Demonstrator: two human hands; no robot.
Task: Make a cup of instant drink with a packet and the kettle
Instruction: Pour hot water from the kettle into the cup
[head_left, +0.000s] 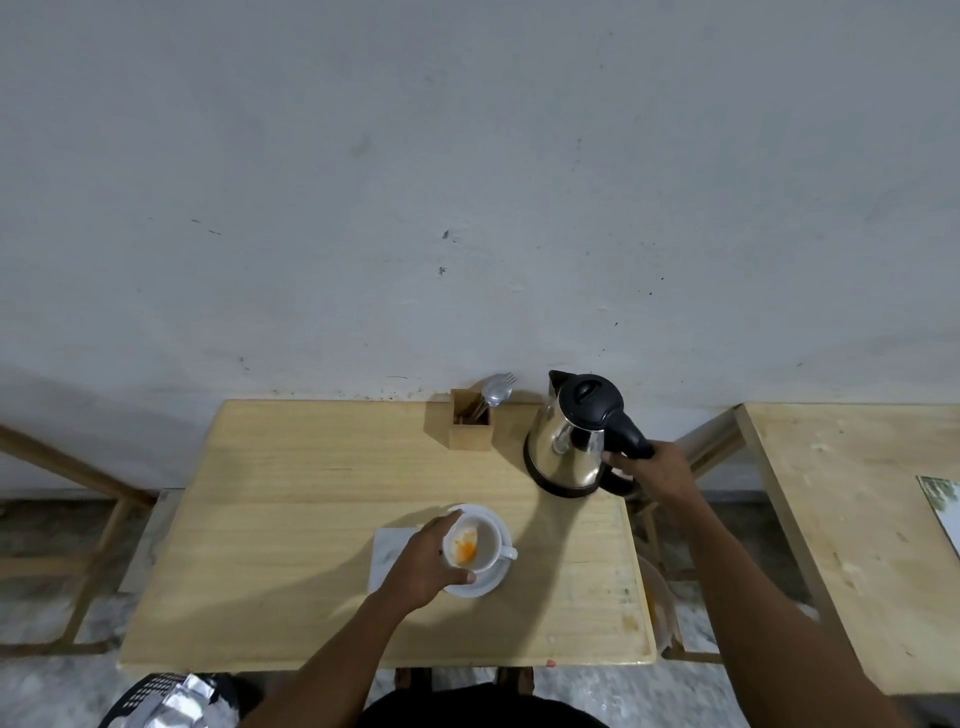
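A white cup (483, 543) with orange powder inside stands on a white saucer (485, 584) near the middle of the wooden table (291, 519). My left hand (423, 564) grips the cup's left rim. A steel kettle (571, 441) with a black lid and handle stands on its base at the table's back right. My right hand (652, 467) is wrapped around the kettle's handle. A white napkin (387, 551) lies under the saucer's left side. No packet shows on the table.
A wooden holder (470, 426) with a spoon and fork stands at the back by the wall. A second wooden table (852, 519) is at the right. A black bin (161, 699) with silver wrappers sits on the floor at lower left.
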